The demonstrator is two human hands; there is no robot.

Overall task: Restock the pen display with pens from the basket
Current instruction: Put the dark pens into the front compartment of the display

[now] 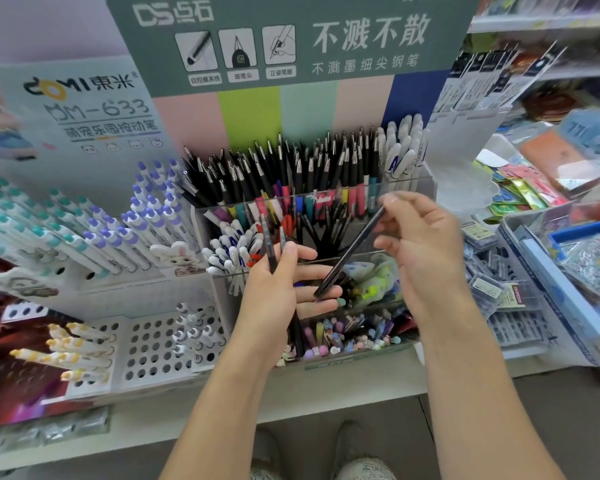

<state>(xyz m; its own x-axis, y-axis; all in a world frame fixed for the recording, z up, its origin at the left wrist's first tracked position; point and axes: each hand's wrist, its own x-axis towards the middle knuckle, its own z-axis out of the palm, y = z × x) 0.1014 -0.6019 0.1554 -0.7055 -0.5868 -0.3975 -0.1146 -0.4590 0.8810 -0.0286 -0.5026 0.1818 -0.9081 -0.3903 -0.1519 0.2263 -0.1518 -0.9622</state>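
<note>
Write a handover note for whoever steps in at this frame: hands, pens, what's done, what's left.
Left hand: grips a few dark pens upright.
Right hand: pinches one black pen by its upper end, tilted, its lower tip at the left fingers.
Clear tiered display: back row packed with black-capped pens; lower tiers mixed.
Done: back row looks stocked.
Left: place the held pens. Basket not identifiable here.

Back tier of the pen display (409, 188) packed tight with upright black pens (291, 161); open air only above the clear front compartments (361, 258), flanked left by angled white pens (118, 233) and right by blue trays (548, 271).
</note>
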